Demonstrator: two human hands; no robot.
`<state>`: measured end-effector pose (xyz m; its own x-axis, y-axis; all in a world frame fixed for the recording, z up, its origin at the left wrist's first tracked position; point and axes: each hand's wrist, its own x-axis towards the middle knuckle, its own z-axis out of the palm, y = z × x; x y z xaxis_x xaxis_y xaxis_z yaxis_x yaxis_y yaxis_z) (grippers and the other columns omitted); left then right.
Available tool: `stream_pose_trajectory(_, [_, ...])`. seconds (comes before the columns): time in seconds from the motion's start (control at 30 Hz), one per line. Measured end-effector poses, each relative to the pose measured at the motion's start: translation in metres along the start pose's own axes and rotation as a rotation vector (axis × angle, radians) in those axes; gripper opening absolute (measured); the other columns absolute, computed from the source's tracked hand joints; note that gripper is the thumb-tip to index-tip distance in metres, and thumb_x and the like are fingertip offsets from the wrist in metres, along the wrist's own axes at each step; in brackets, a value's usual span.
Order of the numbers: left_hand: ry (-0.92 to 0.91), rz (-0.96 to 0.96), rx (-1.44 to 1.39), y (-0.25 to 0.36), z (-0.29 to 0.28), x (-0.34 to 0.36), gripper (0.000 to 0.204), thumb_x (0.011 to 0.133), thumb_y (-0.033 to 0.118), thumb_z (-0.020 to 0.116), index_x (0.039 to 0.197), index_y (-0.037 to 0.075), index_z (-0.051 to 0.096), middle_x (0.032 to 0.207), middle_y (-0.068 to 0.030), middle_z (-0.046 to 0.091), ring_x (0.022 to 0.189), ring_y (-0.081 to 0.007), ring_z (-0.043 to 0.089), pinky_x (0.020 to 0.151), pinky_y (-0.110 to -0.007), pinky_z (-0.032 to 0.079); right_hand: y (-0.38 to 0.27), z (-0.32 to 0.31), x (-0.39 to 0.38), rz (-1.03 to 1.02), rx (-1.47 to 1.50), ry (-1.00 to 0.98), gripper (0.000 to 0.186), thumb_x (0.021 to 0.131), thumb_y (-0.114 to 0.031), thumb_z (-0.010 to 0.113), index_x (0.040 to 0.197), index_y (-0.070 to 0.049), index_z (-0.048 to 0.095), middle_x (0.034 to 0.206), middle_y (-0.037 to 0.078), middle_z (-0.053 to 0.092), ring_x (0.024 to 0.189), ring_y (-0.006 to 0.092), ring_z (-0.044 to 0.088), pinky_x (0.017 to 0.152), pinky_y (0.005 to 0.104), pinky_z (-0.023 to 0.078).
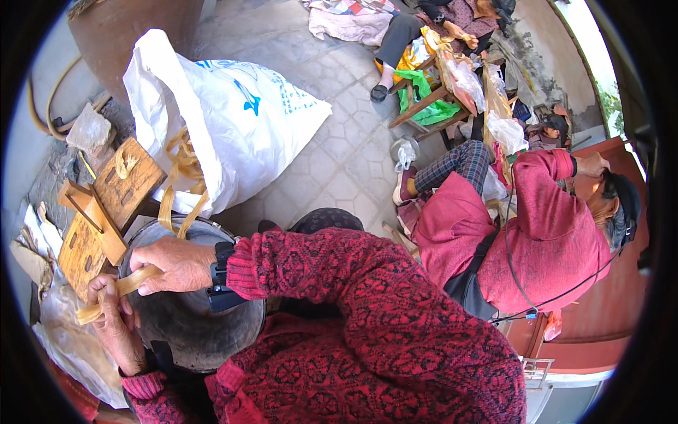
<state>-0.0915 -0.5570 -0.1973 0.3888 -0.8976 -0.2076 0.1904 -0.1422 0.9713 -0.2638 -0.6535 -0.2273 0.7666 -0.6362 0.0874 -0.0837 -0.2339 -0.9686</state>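
Observation:
A flat, tan fibrous strip (134,281) is stretched between my two hands. My left hand (115,326) closes around its lower end, and a short tail sticks out past the fingers. My right hand (176,264) pinches the other end. Both hands are over the left side of a grey metal basin (212,332), whose far rim is partly covered by my right arm. Similar tan strips (185,166) spill from the mouth of a large white sack (247,120) just beyond the basin.
Left of the basin lies a wooden bench (134,180) with an upright wooden fixture (92,219) on it. A person in a pink top (544,247) sits close on my right. Farther off, another person (470,28) works beside a wooden stool (424,109) and plastic bags (462,81).

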Motion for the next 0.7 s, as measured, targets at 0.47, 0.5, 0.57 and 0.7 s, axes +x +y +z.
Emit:
stream_pose_trajectory(0.47, [-0.092, -0.091, -0.202, 0.008, 0.001, 0.003, 0.008, 0.094, 0.012, 0.062, 0.097, 0.007, 0.057, 0.062, 0.0042, 0.048, 0.049, -0.0030, 0.040, 0.042, -0.019, 0.033, -0.023, -0.005, 0.003, 0.046, -0.105, -0.119, 0.034, 0.088, -0.027, 0.066, 0.109, 0.000, 0.057, 0.089, 0.019, 0.063, 0.083, 0.0352, 0.063, 0.072, 0.0389, 0.048])
stream_pose_trajectory(0.5, [-0.090, -0.094, -0.201, 0.008, 0.001, 0.003, 0.009, 0.094, 0.013, 0.063, 0.097, 0.007, 0.056, 0.062, 0.0042, 0.048, 0.049, -0.0030, 0.041, 0.042, -0.019, 0.034, -0.024, -0.006, 0.003, 0.067, -0.113, -0.139, 0.035, 0.088, -0.027, 0.066, 0.109, 0.000, 0.057, 0.089, 0.019, 0.063, 0.084, 0.0356, 0.062, 0.072, 0.0395, 0.047])
stream_pose_trajectory(0.57, [-0.097, -0.083, -0.199, 0.008, 0.000, 0.003, 0.009, 0.093, 0.013, 0.063, 0.097, 0.007, 0.056, 0.062, 0.0043, 0.048, 0.049, -0.0029, 0.041, 0.042, -0.019, 0.034, -0.025, -0.008, 0.003, 0.084, -0.172, -0.159, 0.036, 0.088, -0.025, 0.067, 0.112, 0.000, 0.056, 0.093, 0.018, 0.064, 0.087, 0.0336, 0.063, 0.075, 0.0386, 0.048])
stream_pose_trajectory(0.7, [-0.087, -0.064, -0.152, 0.002, -0.001, 0.004, 0.010, 0.092, 0.014, 0.064, 0.096, 0.008, 0.057, 0.064, 0.0056, 0.046, 0.050, -0.0029, 0.039, 0.044, -0.020, 0.032, -0.023, -0.009, 0.004, -0.031, -0.258, -0.095, 0.036, 0.086, -0.023, 0.069, 0.111, 0.000, 0.056, 0.096, 0.019, 0.063, 0.089, 0.0358, 0.062, 0.076, 0.0408, 0.047])
